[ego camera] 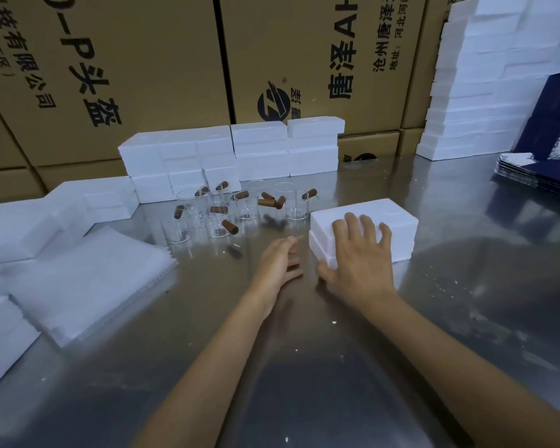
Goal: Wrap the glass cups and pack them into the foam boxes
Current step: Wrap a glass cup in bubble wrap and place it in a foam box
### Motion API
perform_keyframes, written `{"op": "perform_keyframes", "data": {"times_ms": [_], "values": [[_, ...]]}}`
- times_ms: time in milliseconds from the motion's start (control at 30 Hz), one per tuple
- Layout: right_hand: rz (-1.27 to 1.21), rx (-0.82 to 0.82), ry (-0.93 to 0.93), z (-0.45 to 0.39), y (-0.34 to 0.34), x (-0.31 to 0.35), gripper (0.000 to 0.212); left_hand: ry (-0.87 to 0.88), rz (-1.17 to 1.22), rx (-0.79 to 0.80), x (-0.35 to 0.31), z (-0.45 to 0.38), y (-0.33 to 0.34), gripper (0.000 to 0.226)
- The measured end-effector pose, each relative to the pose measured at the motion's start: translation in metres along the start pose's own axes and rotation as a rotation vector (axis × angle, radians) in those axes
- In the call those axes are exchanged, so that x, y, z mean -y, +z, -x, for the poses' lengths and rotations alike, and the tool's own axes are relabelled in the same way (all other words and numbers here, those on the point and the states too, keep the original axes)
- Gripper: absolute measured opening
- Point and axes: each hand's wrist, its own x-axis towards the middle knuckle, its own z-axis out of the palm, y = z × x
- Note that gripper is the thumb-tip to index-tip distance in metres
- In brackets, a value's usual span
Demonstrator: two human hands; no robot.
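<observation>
Brown cardboard cartons (162, 69) printed with large black characters wall off the back of the scene, and a steel bench (304, 367) spreads in front of them, scattered with small white crumbs. At the far right a tall stack of white foam boxes (479, 79) leans against the cartons, with dark blue flat cartons (543, 169) lying just beside its foot. A lower row of foam boxes (233, 153) stands at the back centre, and more foam pieces (23, 227) run along the left edge. Near them lies a pile of thin white wrapping sheets (88, 282).

Between the back row and the hands stands a cluster of clear glass cups (230, 210), upright, each with a brown wooden handle. None of them is wrapped.

Closest to the person is one closed foam box (388, 218), its lid on. The right hand (359, 263) rests on its near left corner, fingers (353, 226) spread across the lid and thumb against the front side. The left hand (280, 263) hovers just left of the box, fingers loosely curled, holding nothing.
</observation>
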Motion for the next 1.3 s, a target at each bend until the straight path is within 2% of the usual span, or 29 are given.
{"op": "perform_keyframes", "data": {"times_ms": [133,333,633,733,800,867,933,1000,1033,1100,1233,1300], "values": [[0.009,0.067,0.086,-0.026,0.018,-0.040,0.062,0.014,0.044,-0.109,0.004,-0.018,-0.004,0.019],[0.005,0.138,0.177,-0.063,0.037,-0.080,0.065,0.052,0.004,-0.121,0.006,-0.037,-0.010,0.017],[0.152,0.228,0.302,-0.101,0.045,-0.095,0.074,0.149,-0.203,-0.134,0.014,-0.055,-0.015,0.016],[0.194,0.174,0.230,-0.111,0.047,-0.086,0.078,0.192,-0.294,-0.141,0.012,-0.061,-0.014,0.022],[0.022,0.078,0.077,-0.117,0.053,-0.070,0.071,0.282,-0.356,-0.166,0.006,-0.072,-0.011,0.028],[-0.357,0.066,0.002,-0.126,0.067,-0.049,0.062,0.370,-0.401,-0.181,-0.006,-0.089,-0.004,0.031],[-0.789,0.178,0.186,-0.141,0.080,-0.030,0.053,0.411,-0.392,-0.168,-0.019,-0.110,0.005,0.033],[-1.099,0.258,0.498,-0.160,0.097,-0.021,0.050,0.414,-0.342,-0.166,-0.034,-0.137,0.013,0.034],[-1.190,0.269,0.599,-0.172,0.106,-0.020,0.051,0.400,-0.317,-0.175,-0.044,-0.154,0.016,0.032],[-1.296,0.235,0.678,-0.203,0.122,-0.024,0.056,0.337,-0.308,-0.189,-0.065,-0.194,0.020,0.028],[-1.414,0.155,0.719,-0.269,0.156,-0.039,0.066,0.189,-0.565,-0.135,-0.093,-0.279,0.028,0.035],[-1.464,0.088,0.767,-0.292,0.178,-0.045,0.071,0.158,-0.621,-0.111,-0.098,-0.312,0.033,0.042]]}}
